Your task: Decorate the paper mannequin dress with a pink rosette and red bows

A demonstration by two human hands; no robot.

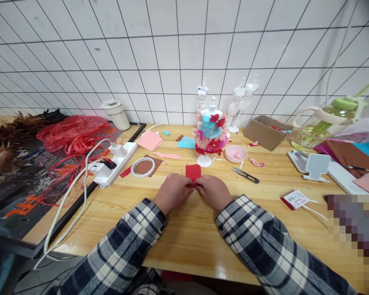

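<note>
Left hand [173,191]: pinched on the red paper [193,172], low on the surface [184,229].
Right hand [213,191]: pinching the same paper, touching the left.
Beyond: dress-form doll [210,131], scissors [245,174].

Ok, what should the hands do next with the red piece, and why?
Probably fold its near edge over and press: the left hand and right hand both pinch that edge of the red piece, which rests on the table.

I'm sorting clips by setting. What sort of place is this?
Likely a craft workbench. The left hand and right hand pinch red paper on a wooden table. A mannequin dressed in paper stands behind, with snips beside it.
</note>
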